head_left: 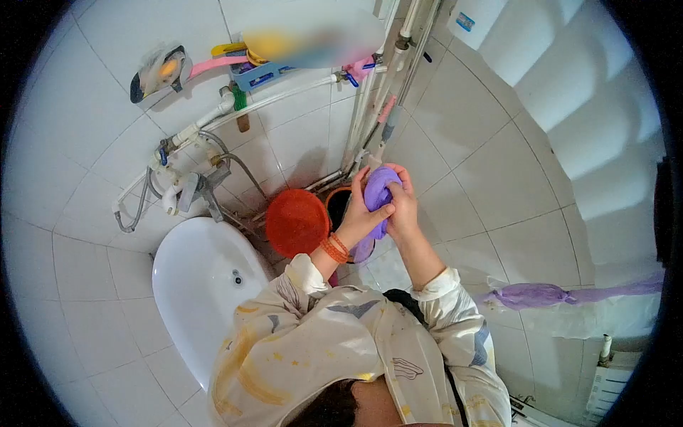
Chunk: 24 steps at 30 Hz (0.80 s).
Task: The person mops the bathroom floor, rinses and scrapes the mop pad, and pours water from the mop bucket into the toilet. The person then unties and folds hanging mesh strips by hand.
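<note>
Bunched and twisted between both palms is a purple cloth (382,186), with a loose end hanging below my wrists. My left hand (357,213) is closed round its left side, and an orange beaded bracelet (334,248) circles that wrist. From the right, my right hand (404,206) grips the same cloth, its thumb pressed across it. Some fingertips are hidden behind the folds. Below and left of the hands is a red basin (297,224); a dark-mouthed bucket (339,203) stands partly hidden behind my left hand.
A white washbasin (206,285) stands left, under a faucet (196,191) with a grey hose. Pipes run along the tiled wall. A blue basket (260,75) hangs above. Long-handled tools (387,121) lean in the corner. At right hangs a purple plastic bundle (533,295).
</note>
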{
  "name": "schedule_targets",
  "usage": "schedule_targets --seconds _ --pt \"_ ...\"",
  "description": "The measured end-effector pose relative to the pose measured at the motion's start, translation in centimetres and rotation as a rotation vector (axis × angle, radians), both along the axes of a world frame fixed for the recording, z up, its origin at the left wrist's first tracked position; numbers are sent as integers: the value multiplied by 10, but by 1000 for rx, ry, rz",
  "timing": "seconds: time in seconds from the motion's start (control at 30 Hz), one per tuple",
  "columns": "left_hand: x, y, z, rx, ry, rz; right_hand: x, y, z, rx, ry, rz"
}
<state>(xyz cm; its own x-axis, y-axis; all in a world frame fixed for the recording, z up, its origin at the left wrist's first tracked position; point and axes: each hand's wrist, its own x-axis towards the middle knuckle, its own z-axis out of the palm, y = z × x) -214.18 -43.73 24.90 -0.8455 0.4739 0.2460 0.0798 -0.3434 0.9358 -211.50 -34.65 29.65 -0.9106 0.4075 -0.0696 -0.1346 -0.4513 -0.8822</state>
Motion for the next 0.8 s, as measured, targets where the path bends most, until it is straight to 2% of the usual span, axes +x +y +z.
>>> schedule_targets --seconds 0.2,0.27,0.33,0.43,0.5,0.53,0.57,0.6,0.63,0.7,0.73,0.77,0.8 --pt "-15 -16 -16 36 -15 -56 -39 -14 -10 -284 116 -8" --pt "-18 -22 -22 57 -72 -49 -46 -17 -17 -274 105 -55" --pt "-23 -35 -6 44 -409 -331 -52 -19 -19 -265 95 -89" --pt "-28 -48 7 -68 -422 -240 -54 -13 -18 -177 10 -16" --pt "-43 -64 -5 -139 -387 -214 -52 -3 -6 509 -218 142" --pt "-51 -72 -7 -213 -347 -218 -52 0 -1 510 -212 164" --pt "-56 -79 -9 -212 -352 -198 -50 1 4 843 -28 145" --pt "-60 -86 -8 -323 -261 -143 -46 0 10 1169 170 118" --pt "-64 -92 -6 -433 -168 -88 -41 -6 26 1168 179 130" --pt "-69 -99 -7 -497 -114 -11 -32 -16 59 1690 118 350" --pt "-71 -100 -14 -574 135 29 -32 -19 60 1692 131 356" --pt "-73 -101 -18 -649 384 69 -32 -23 61 1904 254 413" --pt "-74 -100 -14 -803 328 -77 -33 -25 62 2112 387 467"
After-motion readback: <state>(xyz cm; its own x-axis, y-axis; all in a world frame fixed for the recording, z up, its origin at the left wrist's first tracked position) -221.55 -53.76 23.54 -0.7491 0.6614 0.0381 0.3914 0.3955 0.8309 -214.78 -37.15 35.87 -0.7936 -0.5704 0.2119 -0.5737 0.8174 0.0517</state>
